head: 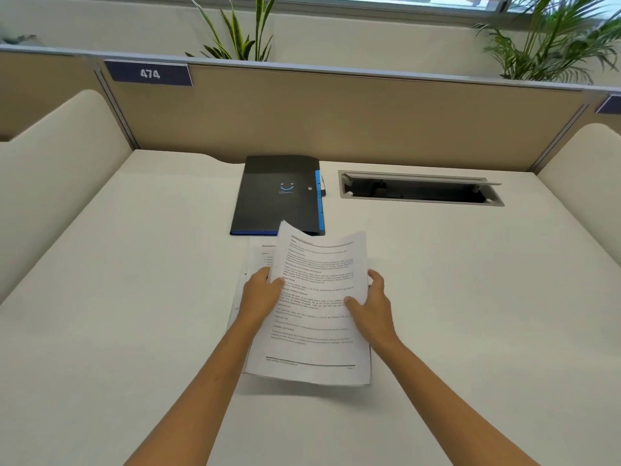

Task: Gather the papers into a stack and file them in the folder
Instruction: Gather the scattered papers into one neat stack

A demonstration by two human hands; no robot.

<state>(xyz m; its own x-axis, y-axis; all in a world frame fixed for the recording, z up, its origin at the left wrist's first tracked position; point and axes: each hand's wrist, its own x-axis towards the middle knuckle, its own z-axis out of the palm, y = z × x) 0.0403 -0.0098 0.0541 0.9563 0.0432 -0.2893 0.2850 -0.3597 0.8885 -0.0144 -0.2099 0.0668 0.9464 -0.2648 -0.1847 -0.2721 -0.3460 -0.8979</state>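
Head camera, looking forward and down over a white desk (pixel 134 297): two bare hands hold a sheaf of printed papers (pixel 316 307) just off the desktop, in front of a closed black folder (pixel 279 195) that lies flat against the back partition (pixel 336 119). Left hand (pixel 260 294) pinches the left edge with the thumb over the top page; right hand (pixel 373 304) clasps the right edge, thumb on the print and fingers underneath. At least one more sheet (pixel 257 260) lies flat on the desk beneath, its left margin and top corner showing past the lifted pages. The sheaf's long axis runs away from the person toward the folder, turned slightly clockwise, heading at the far end and footer nearest the body; its far-left corner overlaps the folder's near edge. The folder's long axis runs the same way, blue tabs along its right side beside an open cable hatch (pixel 420 188). Risks, judged from here: the far end of the sheaf curls unsupported and could flop or fan apart if either pinch loosens, and the sheet on the desk could be left out of the stack. The folder also appears shut, so one hand must let go to open it.
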